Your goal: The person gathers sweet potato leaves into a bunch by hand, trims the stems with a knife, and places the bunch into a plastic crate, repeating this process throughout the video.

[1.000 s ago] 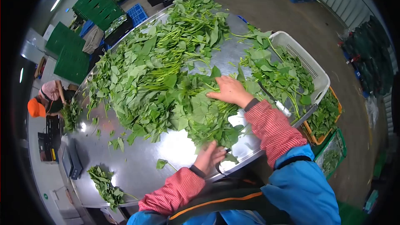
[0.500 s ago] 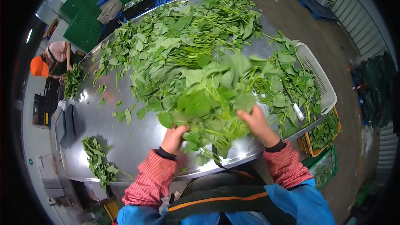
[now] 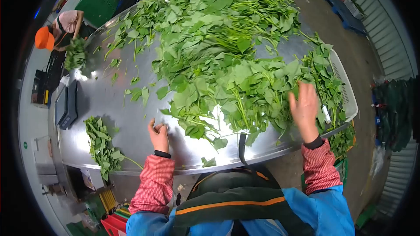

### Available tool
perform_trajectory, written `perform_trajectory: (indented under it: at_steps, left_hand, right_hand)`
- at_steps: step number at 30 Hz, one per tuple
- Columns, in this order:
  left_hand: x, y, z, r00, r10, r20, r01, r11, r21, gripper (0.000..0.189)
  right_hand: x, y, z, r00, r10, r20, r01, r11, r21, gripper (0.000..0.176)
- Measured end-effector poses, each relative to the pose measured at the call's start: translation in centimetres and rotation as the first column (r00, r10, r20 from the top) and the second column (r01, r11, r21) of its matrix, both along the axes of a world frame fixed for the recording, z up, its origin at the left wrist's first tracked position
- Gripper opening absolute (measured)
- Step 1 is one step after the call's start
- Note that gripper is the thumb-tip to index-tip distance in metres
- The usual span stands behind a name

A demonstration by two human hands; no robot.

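Note:
A big heap of leafy green stems [image 3: 205, 39] covers much of the metal table [image 3: 131, 144]. Loose stems from it spread toward the front edge. My left hand [image 3: 159, 135] is above the bare metal, left of these stems, with fingers curled and nothing visible in them. Over the right part of the leaves, my right hand [image 3: 305, 105] has its thumb apart from the fingers and holds nothing. A separate small bunch [image 3: 103, 148] lies near the front left edge.
Behind the small bunch stands a dark scale [image 3: 66, 105]. A co-worker in an orange cap [image 3: 44, 38] handles leaves at the far left. A pale plastic basket [image 3: 345, 85] sits at the right edge, near a white-handled tool [image 3: 326, 114].
Both hands have let go of the leaves they held, which now lie spread on the table. My left hand has moved left, my right hand right and up. The view has shifted.

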State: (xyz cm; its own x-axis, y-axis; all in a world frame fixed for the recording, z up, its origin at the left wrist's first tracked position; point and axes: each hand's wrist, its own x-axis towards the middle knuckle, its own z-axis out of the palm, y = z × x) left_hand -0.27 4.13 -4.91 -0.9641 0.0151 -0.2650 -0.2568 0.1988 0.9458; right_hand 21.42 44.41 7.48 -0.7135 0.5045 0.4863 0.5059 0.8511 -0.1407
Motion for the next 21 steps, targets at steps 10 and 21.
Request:
perform_trajectory:
  at_steps: [10,21]
  left_hand:
    - [7.9,4.3,5.9,0.960,-0.260,0.101,0.220,0.929,0.296,0.011]
    - [5.6,4.4,9.5,0.925,-0.317,0.211,0.183,0.856,0.483,0.020]
  right_hand:
    - [-11.1,-16.3,-8.9,0.810,0.585,0.040,-0.538,0.769,-0.346,0.012]
    - [-10.5,-15.0,-4.5,0.986,0.019,-0.168,-0.147,-0.394,-0.907,0.013]
